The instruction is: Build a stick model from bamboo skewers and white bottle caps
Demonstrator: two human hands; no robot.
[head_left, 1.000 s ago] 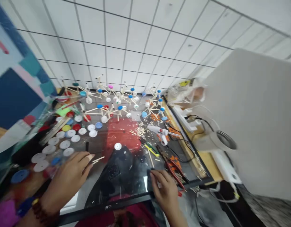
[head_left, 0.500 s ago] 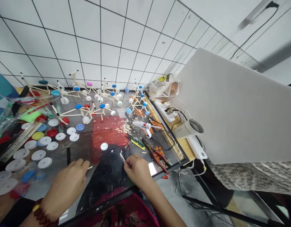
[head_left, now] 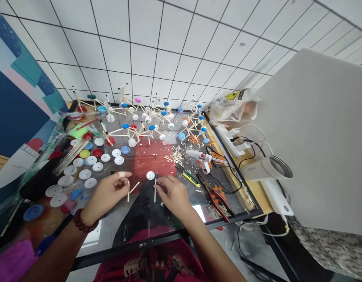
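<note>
My left hand (head_left: 110,190) pinches a short wooden stick (head_left: 128,195) between thumb and fingertips, over the dark glass tabletop. Just right of it, a second small stick (head_left: 135,187) lies slanted on the glass. My right hand (head_left: 172,194) is closed on another short stick (head_left: 155,191), which points towards my body. Between and slightly beyond both hands sits a white bottle cap (head_left: 150,175) with a small dark hole in its middle, near the edge of a red area (head_left: 144,158). Neither hand touches the cap.
Stick-and-cap models (head_left: 152,128) stand along the tiled wall. Loose bottle caps (head_left: 85,174) spread at left. A glue gun (head_left: 200,156), yellow-green cutter (head_left: 190,178), pliers (head_left: 216,197) and wood crumbs lie at right. Beyond are a power strip (head_left: 230,141) and grey cup (head_left: 266,168).
The view has swung left. My left hand has moved closer to my right hand and turned, bringing its stick upright in view. The right hand's stick now points more straight towards me.
</note>
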